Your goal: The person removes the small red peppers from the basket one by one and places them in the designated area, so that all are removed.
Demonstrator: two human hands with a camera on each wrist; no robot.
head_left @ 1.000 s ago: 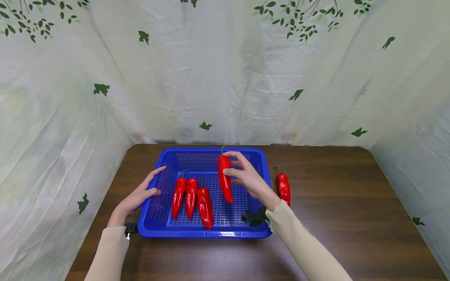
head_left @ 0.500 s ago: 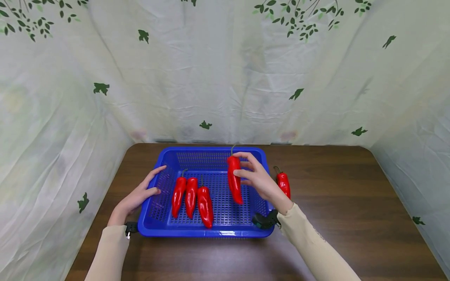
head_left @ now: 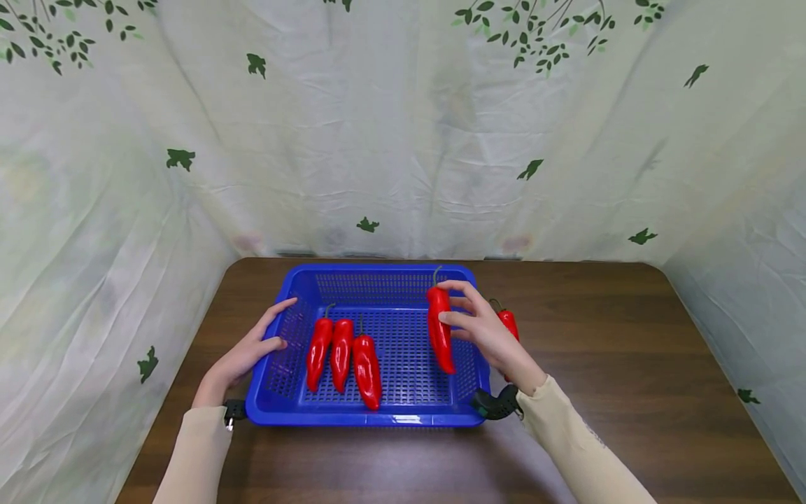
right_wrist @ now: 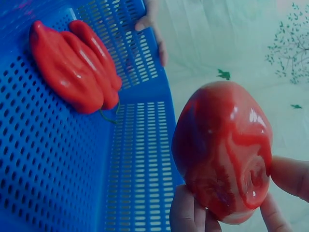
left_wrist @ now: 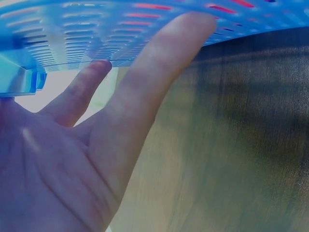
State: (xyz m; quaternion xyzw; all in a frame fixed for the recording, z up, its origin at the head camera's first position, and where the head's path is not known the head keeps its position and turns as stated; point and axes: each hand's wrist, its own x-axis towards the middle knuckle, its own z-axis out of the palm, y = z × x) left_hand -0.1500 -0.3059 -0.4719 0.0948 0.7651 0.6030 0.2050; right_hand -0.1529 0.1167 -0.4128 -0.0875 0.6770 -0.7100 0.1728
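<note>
— At twelve o'clock, what is hanging?

— Pale cloth (head_left: 403,140), printed with green leaves, is hanging behind a brown wooden table (head_left: 642,392).

— And on the table?

— A blue perforated basket (head_left: 365,420) is sitting there. Counting from its middle, the left hand (head_left: 248,346) is resting against its nine o'clock side, thumb and forefinger standing straight and well apart.

— What is the right hand (head_left: 488,332) doing?

— At three o'clock, it is holding a red pepper (head_left: 439,329): thumb and fingers are clamping its body between them. That pepper is appearing over the basket's floor, toward three o'clock.

— Others?

— Three more peppers (head_left: 341,355) are lying side by side inside, toward nine o'clock. Another pepper (head_left: 507,323) is lying outside at three o'clock, the right hand partly covering it.

— Smallest thing?

— A green stem (head_left: 437,276) is curving from the held pepper toward twelve o'clock.
</note>
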